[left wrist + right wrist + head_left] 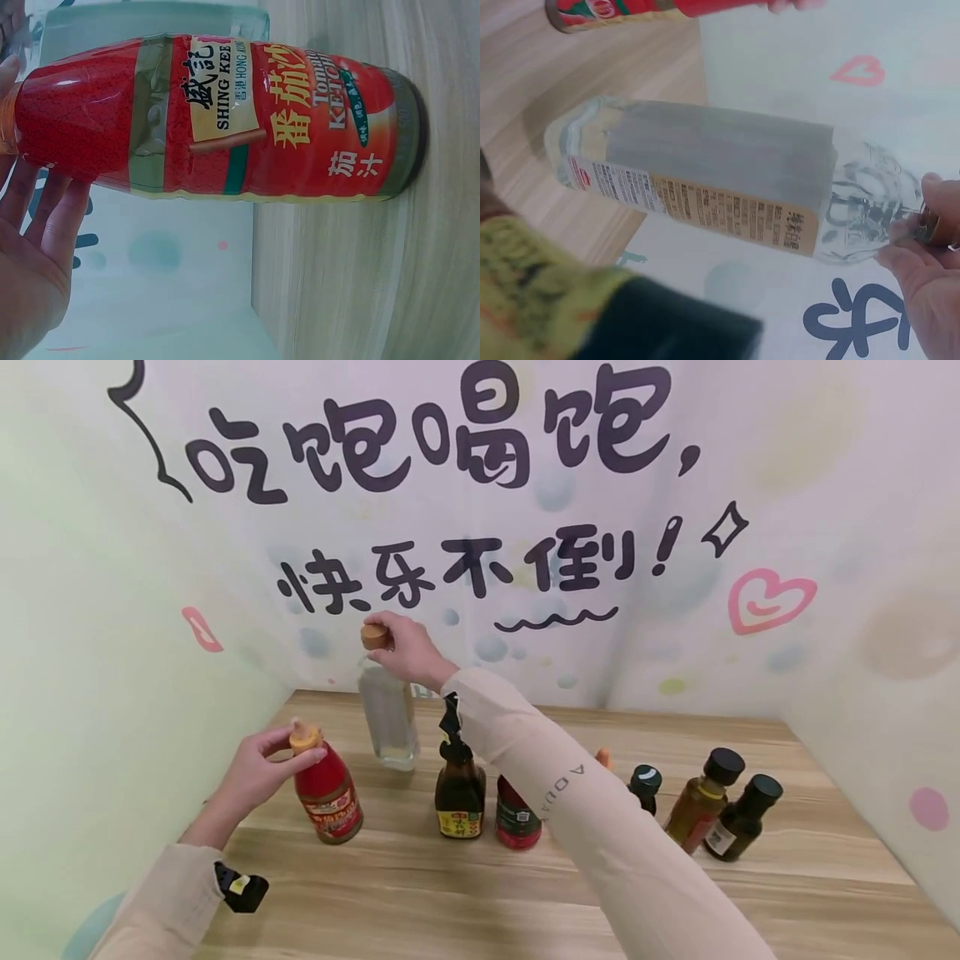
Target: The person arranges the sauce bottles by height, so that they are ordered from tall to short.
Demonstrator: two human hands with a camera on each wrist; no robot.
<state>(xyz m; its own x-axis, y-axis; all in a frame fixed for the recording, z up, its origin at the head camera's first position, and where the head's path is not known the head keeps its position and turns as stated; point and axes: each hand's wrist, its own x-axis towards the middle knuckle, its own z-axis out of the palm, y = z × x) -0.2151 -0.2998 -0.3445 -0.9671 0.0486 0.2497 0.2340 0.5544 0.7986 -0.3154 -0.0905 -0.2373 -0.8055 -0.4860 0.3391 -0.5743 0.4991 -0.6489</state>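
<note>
My left hand (pixel 255 770) pinches the orange cap of a red squeeze bottle of tomato ketchup (pixel 328 802), thumb on one side and fingers on the other. Its label faces the camera in the left wrist view, and the bottle leans a little over the wooden table. Farther back, my right hand (pixel 412 648) grips the brown cap (pixel 372 637) of a tall clear glass bottle (pixel 388 718) of colourless liquid. The glass bottle's base is close to the tabletop, left of a dark sauce bottle (pixel 460 797) with a yellow label.
A dark bottle with a red base (pixel 519 827) is partly hidden by my right sleeve (pixel 555 777). On the right stand a black-capped bottle (pixel 645 783), an oil bottle (pixel 697 806) and a small dark bottle (pixel 742 822). A printed wall (pixel 480 660) closes the table's back edge.
</note>
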